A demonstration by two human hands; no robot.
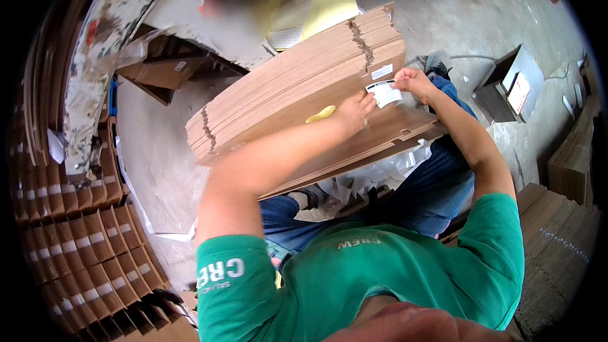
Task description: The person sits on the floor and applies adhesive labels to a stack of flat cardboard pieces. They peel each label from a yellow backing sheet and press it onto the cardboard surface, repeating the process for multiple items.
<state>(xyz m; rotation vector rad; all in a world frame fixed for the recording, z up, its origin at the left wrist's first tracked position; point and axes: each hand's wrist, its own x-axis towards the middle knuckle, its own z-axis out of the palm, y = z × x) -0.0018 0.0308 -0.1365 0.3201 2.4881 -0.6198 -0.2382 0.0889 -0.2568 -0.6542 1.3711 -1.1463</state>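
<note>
A white printed label with a black strip along its top is held between my two hands, over the face of a flat cardboard sheet. With bent fingers my left hand grips the label's left edge. Thumb and fingers of my right hand pinch its upper right corner. Just above it, a smaller white label is on the cardboard. Left of my left hand lies a yellow oblong thing whose kind I cannot make out. Behind the sheet stands a thick tied stack of flat cardboard.
Slotted brown cardboard dividers fill the left side. A worn, stained machine frame rises at upper left. On the right, a dark box bears a device with a lit screen. More cardboard stacks stand at lower right.
</note>
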